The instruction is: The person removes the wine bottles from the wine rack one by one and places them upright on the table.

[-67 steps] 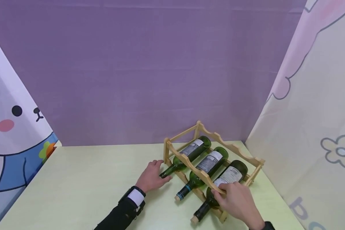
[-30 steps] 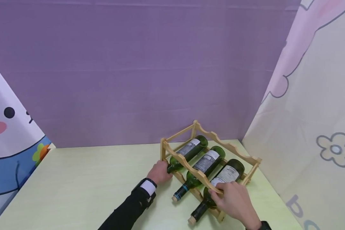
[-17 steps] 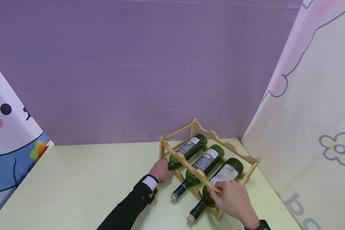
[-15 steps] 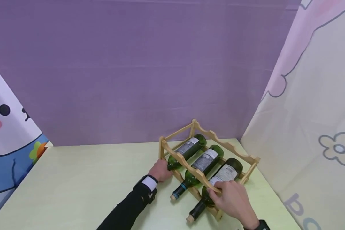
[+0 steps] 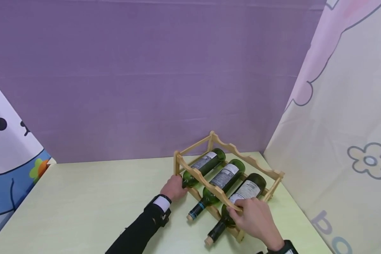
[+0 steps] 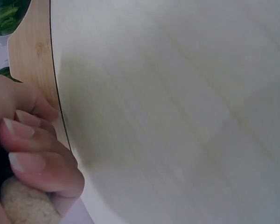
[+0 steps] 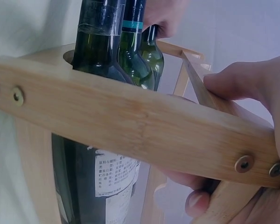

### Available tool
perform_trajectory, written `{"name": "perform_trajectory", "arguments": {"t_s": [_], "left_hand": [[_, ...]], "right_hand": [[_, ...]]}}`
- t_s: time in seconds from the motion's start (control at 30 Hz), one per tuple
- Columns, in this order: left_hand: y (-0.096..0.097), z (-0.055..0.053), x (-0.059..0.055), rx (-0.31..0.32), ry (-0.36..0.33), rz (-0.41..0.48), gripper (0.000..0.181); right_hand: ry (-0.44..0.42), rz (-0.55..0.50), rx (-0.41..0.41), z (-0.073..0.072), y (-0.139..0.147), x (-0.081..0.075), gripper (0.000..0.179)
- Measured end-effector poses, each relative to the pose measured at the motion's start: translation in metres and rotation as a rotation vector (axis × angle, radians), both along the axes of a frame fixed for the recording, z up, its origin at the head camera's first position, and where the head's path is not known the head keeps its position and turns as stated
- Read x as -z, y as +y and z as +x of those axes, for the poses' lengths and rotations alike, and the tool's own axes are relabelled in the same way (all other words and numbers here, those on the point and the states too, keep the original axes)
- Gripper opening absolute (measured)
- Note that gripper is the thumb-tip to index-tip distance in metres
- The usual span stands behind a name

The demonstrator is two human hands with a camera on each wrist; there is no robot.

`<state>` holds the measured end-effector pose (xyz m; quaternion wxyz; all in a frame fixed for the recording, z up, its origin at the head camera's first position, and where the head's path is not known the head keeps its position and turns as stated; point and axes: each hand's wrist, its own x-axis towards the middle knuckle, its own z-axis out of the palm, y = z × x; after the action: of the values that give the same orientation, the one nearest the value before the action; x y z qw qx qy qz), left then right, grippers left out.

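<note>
Likely slick, rigid and breakable, the leftmost green wine bottle (image 5: 209, 164), lying in the wooden wine rack (image 5: 253, 161) on the table (image 5: 98, 201), is best held at its neck (image 7: 152, 37), round which the left grip (image 5: 174, 188) curls closely, the right grip (image 5: 255, 217) clasping the rack's front upper rail (image 5: 221, 194).

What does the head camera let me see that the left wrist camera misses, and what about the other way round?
Only the head view shows the right hand gripping the wooden rack, the paper labels on the bottles, the black sleeve and the flower drawing.

Only the left wrist view shows the cork beside the left hand's curled fingers; in the head view, that end of the leftmost bottle is hidden.

Both show the left hand, part of the rack and some green bottle glass.
</note>
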<state>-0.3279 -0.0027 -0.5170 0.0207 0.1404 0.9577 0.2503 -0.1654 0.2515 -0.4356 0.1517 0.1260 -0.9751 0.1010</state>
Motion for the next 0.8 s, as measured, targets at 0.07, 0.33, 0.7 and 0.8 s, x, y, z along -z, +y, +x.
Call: {"name": "perform_trajectory", "arguments": {"t_s": [0.07, 0.33, 0.7, 0.8], "left_hand": [[0.0, 0.0, 0.0, 0.0, 0.003, -0.007, 0.027], [-0.003, 0.003, -0.005, 0.017, 0.007, 0.003, 0.026], [-0.012, 0.011, -0.01, 0.064, 0.048, 0.042, 0.016], [-0.015, 0.014, -0.012, 0.077, 0.06, 0.044, 0.014]], "right_hand": [[0.003, 0.002, -0.003, 0.0, 0.0, 0.0, 0.034], [0.025, 0.004, -0.011, 0.002, 0.0, 0.0, 0.034], [0.042, 0.02, -0.012, 0.002, -0.001, 0.001, 0.029], [0.046, 0.021, -0.014, 0.001, -0.001, 0.002, 0.029]]}}
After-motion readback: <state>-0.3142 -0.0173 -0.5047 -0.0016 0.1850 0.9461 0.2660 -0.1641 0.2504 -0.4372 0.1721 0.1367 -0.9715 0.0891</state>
